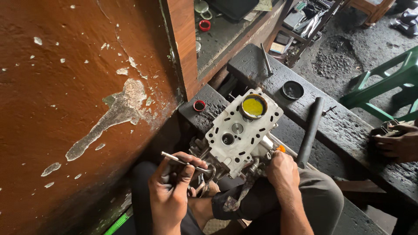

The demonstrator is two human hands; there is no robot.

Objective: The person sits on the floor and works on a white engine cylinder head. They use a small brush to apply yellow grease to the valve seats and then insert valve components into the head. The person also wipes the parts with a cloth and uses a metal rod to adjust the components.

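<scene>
You are sitting with a grey metal engine head (241, 132) propped on your lap, its flat face tilted up toward the camera. Your left hand (172, 185) is gripping a slim metal rod (183, 162) between thumb and fingers, and the rod's tip is pointing into the lower left side of the engine head. Your right hand (282, 170) is pressing against the lower right edge of the casting, fingers curled over it; whether it is gripping anything smaller there cannot be told, though a small orange part (281, 149) is showing just above the knuckles. A round tin of yellow paste (254, 106) is resting on the upper corner of the engine head. 2 round ports are showing on the face below it. Beyond the casting, a dark, oily bench (344, 126) is carrying a black tube (311, 132), a shallow black cap (292, 90), a small red ring (199, 105) and a thin steel rod (266, 59). At the right edge, another person's hand (397, 140) is resting on the bench. A green plastic chair (385, 85) is standing on the floor behind, and a peeling brown wall (78, 95) is filling your left.
</scene>
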